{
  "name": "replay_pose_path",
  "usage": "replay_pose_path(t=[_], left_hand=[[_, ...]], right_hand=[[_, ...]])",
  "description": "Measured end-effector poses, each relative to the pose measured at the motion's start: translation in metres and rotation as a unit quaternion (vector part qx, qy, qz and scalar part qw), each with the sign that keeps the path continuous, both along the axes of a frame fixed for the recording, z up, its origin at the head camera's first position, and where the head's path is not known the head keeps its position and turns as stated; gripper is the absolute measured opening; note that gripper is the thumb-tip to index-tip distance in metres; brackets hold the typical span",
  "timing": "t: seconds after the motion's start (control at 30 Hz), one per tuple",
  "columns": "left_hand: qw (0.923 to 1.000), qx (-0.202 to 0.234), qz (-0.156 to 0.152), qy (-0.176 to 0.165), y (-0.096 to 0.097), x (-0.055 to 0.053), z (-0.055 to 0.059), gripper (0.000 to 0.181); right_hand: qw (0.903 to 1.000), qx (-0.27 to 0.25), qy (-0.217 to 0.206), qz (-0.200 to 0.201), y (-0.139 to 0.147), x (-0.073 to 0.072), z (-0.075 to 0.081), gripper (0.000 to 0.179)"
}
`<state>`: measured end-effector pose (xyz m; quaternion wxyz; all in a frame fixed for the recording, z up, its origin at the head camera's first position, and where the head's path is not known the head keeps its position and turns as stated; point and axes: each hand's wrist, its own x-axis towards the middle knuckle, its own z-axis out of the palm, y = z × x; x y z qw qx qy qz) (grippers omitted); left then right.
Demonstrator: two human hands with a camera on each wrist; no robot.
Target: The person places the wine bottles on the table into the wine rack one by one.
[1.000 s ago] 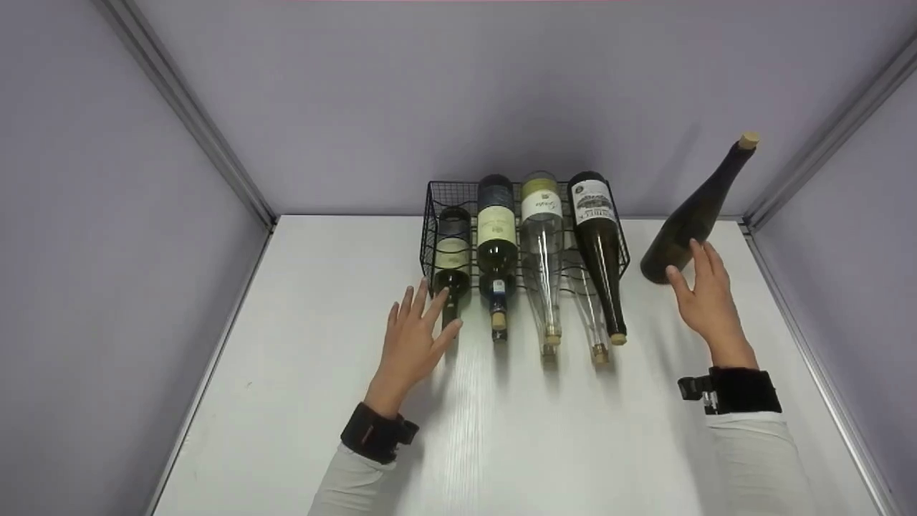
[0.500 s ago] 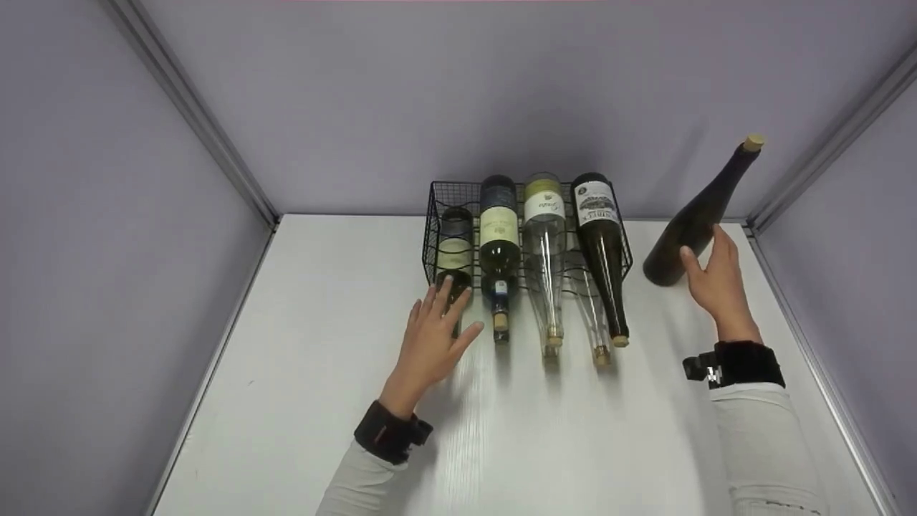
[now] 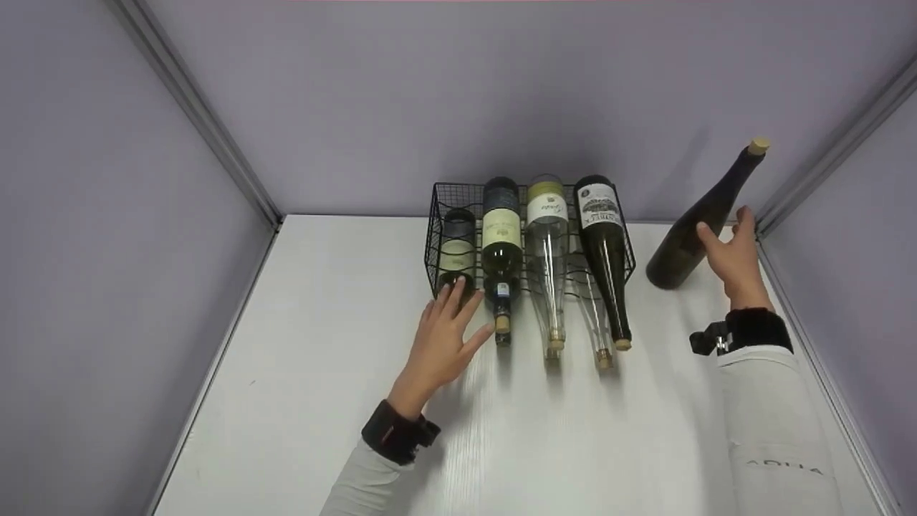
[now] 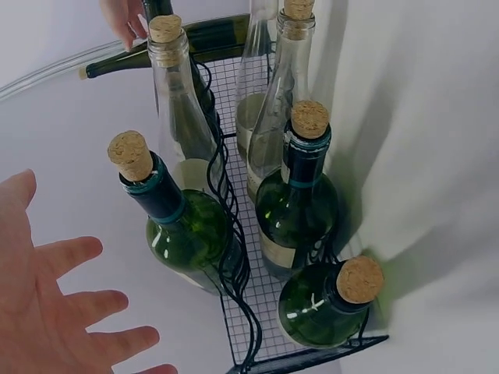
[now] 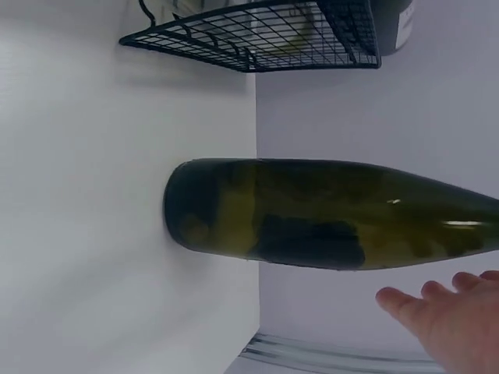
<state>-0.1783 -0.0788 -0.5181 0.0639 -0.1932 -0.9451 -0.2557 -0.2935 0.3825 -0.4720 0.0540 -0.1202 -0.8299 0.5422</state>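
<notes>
A dark green corked bottle (image 3: 691,240) stands by itself on the table's right side. My right hand (image 3: 738,261) is beside it, thumb apart from the fingers; in the right wrist view a gap shows between this hand (image 5: 460,323) and the bottle's glass (image 5: 296,210). A black wire rack (image 3: 458,192) holds several corked wine bottles in two layers, necks toward me. My left hand (image 3: 438,350) is spread in front of the rack's leftmost green bottle (image 3: 457,254), hiding its neck. In the left wrist view the fingers (image 4: 101,304) lie apart from the bottles.
In the rack's upper layer are a green bottle (image 3: 501,236), a clear bottle (image 3: 549,240) and a brown one (image 3: 605,247). Their necks jut past the rack's front. A pale wall (image 3: 358,107) rises behind the white table (image 3: 322,301), with side walls left and right.
My right hand has moved forward and slightly right along the standing bottle. My left hand has shifted right, in front of the leftmost bottle. The bottles stay in place.
</notes>
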Motion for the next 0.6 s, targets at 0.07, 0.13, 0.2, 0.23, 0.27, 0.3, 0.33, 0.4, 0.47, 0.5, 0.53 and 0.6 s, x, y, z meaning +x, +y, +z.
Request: replay_pose_path(t=[0.07, 0.13, 0.2, 0.23, 0.27, 0.3, 0.33, 0.4, 0.47, 0.5, 0.53, 0.6], left_hand=[[0.9999, 0.013, -0.006, -0.001, 0.0006, 0.0007, 0.0009, 0.063], [0.9997, 0.021, -0.013, 0.000, 0.0012, 0.0010, 0.0013, 0.063], [0.9995, 0.027, -0.018, 0.003, 0.0018, 0.0011, 0.0012, 0.063], [0.9994, 0.029, -0.020, 0.007, 0.0023, 0.0010, 0.0010, 0.063], [0.9993, 0.030, -0.021, 0.009, 0.0027, 0.0008, 0.0007, 0.063], [0.9992, 0.030, -0.022, 0.012, 0.0031, 0.0005, 0.0001, 0.063], [0.9992, 0.031, -0.023, 0.013, 0.0034, 0.0005, -0.0001, 0.063], [0.9990, 0.033, -0.024, 0.017, 0.0039, 0.0001, -0.0008, 0.063], [0.9990, 0.032, -0.025, 0.018, 0.0045, 0.0000, -0.0011, 0.063], [0.9990, 0.031, -0.024, 0.018, 0.0048, -0.0001, -0.0013, 0.063], [0.9990, 0.032, -0.024, 0.017, 0.0051, 0.0000, -0.0013, 0.063], [0.9991, 0.031, -0.024, 0.015, 0.0058, 0.0002, -0.0015, 0.063]], right_hand=[[0.9996, -0.029, -0.004, -0.003, 0.0012, -0.0030, 0.0013, 0.095], [0.9984, -0.055, -0.005, -0.008, 0.0006, -0.0052, 0.0022, 0.096], [0.9969, -0.077, -0.004, -0.015, -0.0006, -0.0067, 0.0031, 0.096], [0.9961, -0.086, -0.002, -0.021, -0.0011, -0.0073, 0.0035, 0.095], [0.9951, -0.095, 0.001, -0.027, -0.0018, -0.0076, 0.0039, 0.094], [0.9941, -0.103, 0.004, -0.034, -0.0022, -0.0080, 0.0041, 0.093], [0.9936, -0.105, 0.006, -0.040, -0.0025, -0.0083, 0.0045, 0.092], [0.9935, -0.101, 0.010, -0.051, -0.0031, -0.0085, 0.0057, 0.090], [0.9941, -0.092, 0.013, -0.056, -0.0030, -0.0084, 0.0067, 0.088], [0.9948, -0.084, 0.014, -0.057, -0.0030, -0.0085, 0.0072, 0.087], [0.9955, -0.074, 0.013, -0.057, -0.0030, -0.0086, 0.0077, 0.086], [0.9962, -0.063, 0.014, -0.058, -0.0033, -0.0092, 0.0083, 0.085]])
